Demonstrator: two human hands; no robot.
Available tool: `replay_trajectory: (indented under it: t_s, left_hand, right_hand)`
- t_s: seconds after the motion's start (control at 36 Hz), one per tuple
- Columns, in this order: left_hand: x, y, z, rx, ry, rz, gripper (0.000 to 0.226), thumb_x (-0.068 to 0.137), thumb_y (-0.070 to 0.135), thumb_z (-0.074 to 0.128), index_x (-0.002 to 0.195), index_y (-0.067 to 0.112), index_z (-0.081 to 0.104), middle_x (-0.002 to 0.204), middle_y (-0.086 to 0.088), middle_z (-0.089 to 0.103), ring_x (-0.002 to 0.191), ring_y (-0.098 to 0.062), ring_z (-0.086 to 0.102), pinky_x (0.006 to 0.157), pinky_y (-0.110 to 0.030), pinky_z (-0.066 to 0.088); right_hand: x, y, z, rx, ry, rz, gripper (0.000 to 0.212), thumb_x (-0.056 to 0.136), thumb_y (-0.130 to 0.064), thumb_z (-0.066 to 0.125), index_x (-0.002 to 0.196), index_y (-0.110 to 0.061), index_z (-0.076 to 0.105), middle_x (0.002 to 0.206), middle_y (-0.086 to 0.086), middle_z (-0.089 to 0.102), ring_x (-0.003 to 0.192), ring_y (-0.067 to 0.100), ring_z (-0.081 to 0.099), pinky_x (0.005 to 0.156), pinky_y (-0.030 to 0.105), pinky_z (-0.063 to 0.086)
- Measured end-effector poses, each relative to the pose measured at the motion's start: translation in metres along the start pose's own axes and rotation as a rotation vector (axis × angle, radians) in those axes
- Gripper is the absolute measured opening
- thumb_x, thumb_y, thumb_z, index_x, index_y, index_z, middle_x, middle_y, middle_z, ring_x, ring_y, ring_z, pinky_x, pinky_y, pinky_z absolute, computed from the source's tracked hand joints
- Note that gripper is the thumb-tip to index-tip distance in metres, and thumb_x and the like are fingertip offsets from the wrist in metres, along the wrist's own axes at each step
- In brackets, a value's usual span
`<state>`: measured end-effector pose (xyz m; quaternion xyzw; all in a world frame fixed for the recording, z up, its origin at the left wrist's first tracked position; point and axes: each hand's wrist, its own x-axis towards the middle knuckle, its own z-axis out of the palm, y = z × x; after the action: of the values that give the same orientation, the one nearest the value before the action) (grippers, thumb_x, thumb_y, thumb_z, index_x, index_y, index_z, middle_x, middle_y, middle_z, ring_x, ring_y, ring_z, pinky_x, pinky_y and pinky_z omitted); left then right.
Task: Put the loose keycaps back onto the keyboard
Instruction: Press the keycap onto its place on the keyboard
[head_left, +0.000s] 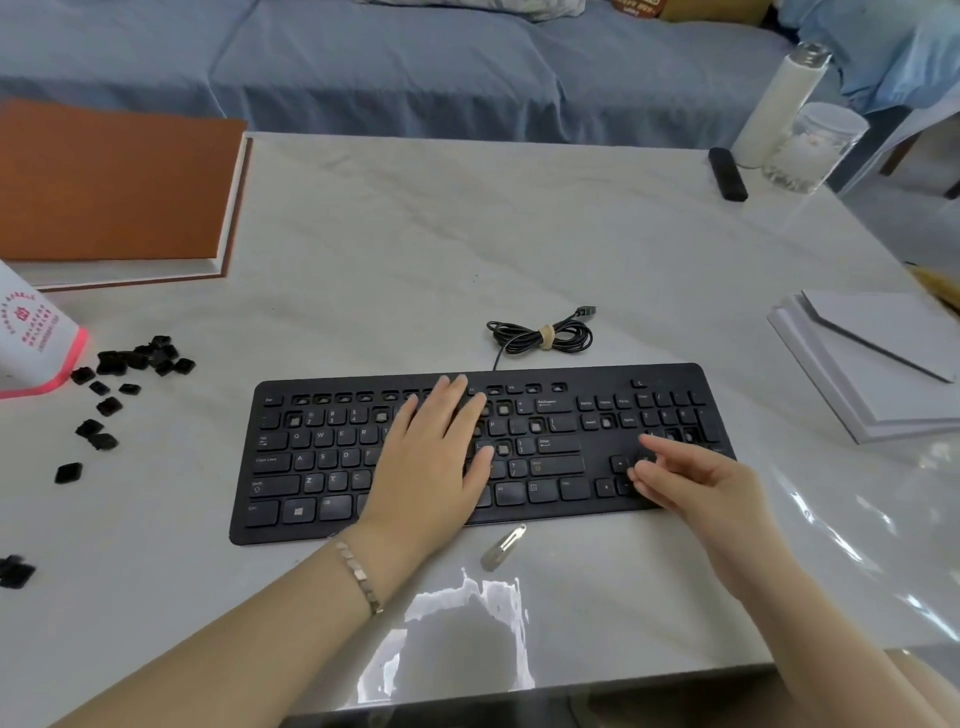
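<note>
A black keyboard (332, 467) lies across the middle of the table, with several bare key sockets in the top rows and the number pad. My left hand (434, 457) rests flat on its middle keys, fingers straight. My right hand (675, 475) hovers over the arrow-key area at the keyboard's right end, with the index finger stretched toward the number pad and the other fingers loosely curled; I cannot see a keycap in it. Several loose black keycaps (132, 361) lie scattered on the table left of the keyboard. More keycaps (15, 570) sit at the left edge.
The keyboard's coiled cable (540, 338) lies behind it. A metal hair clip (503, 546) sits in front. A white cup with a pink rim (36, 338) lies at left, a brown book (114, 182) behind it. White booklets (872, 358), a bottle (779, 98), a jar (810, 148) stand right.
</note>
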<state>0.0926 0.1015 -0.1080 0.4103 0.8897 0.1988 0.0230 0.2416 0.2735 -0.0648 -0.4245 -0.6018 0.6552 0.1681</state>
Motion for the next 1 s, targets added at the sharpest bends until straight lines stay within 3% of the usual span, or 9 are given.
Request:
replay_trajectory:
  t_s: [0.17,0.36,0.53,0.69,0.86,0.92,1.0]
  left_hand:
    - [0.008,-0.004,0.012,0.126,-0.028,-0.010,0.061,0.087,0.043,0.034,0.132,0.006,0.052,0.141,-0.014,0.047,0.133,-0.028,0.042,0.113,-0.044,0.021]
    - [0.009,-0.003,0.012,0.139,0.009,0.005,0.060,0.087,0.042,0.036,0.131,0.006,0.053,0.141,-0.013,0.047,0.133,-0.028,0.042,0.108,-0.043,0.020]
    - [0.009,-0.003,0.014,0.148,0.020,-0.005,0.059,0.086,0.042,0.037,0.131,0.007,0.052,0.142,-0.012,0.047,0.134,-0.026,0.041,0.109,-0.041,0.020]
    - [0.009,-0.003,0.015,0.142,0.043,-0.008,0.059,0.086,0.041,0.038,0.131,0.008,0.053,0.141,-0.011,0.047,0.134,-0.025,0.040,0.110,-0.040,0.019]
    - [0.010,-0.003,0.016,0.136,0.064,-0.007,0.058,0.086,0.041,0.038,0.131,0.008,0.053,0.141,-0.010,0.047,0.134,-0.024,0.040,0.110,-0.041,0.020]
    - [0.010,-0.003,0.016,0.137,0.074,-0.002,0.058,0.085,0.040,0.039,0.131,0.008,0.053,0.141,-0.010,0.048,0.133,-0.024,0.040,0.110,-0.041,0.021]
    - [0.010,-0.003,0.016,0.139,0.082,-0.001,0.058,0.085,0.040,0.039,0.130,0.007,0.054,0.140,-0.011,0.049,0.133,-0.024,0.041,0.109,-0.042,0.022]
  right_hand:
    - [0.008,-0.002,-0.004,0.024,-0.004,0.026,0.025,0.080,0.006,0.064,0.091,-0.016,0.067,0.077,0.005,0.072,0.076,0.014,0.071,0.081,0.023,0.054]
    - [0.013,-0.007,0.005,0.022,-0.033,-0.048,0.031,0.080,0.008,0.063,0.088,-0.021,0.068,0.082,0.003,0.059,0.072,0.014,0.070,0.084,0.027,0.053]
    - [0.014,-0.009,0.009,-0.030,-0.064,-0.059,0.030,0.074,0.001,0.071,0.085,-0.026,0.068,0.071,-0.003,0.072,0.083,0.020,0.069,0.096,0.036,0.048]
    - [0.015,-0.008,0.009,-0.049,-0.070,-0.064,0.028,0.071,-0.004,0.073,0.086,-0.027,0.067,0.079,0.003,0.074,0.081,0.016,0.070,0.094,0.035,0.049]
    - [0.018,-0.006,0.009,-0.077,-0.030,-0.139,0.027,0.070,-0.003,0.076,0.084,-0.024,0.068,0.070,0.001,0.072,0.080,0.018,0.069,0.089,0.030,0.050]
    - [0.018,-0.005,0.009,-0.113,-0.014,-0.190,0.026,0.070,-0.004,0.076,0.084,-0.025,0.068,0.066,0.000,0.072,0.083,0.015,0.067,0.086,0.021,0.050]
    - [0.018,-0.003,0.009,-0.146,0.004,-0.239,0.028,0.070,-0.004,0.077,0.082,-0.027,0.067,0.061,-0.009,0.069,0.070,-0.001,0.063,0.072,0.006,0.046]
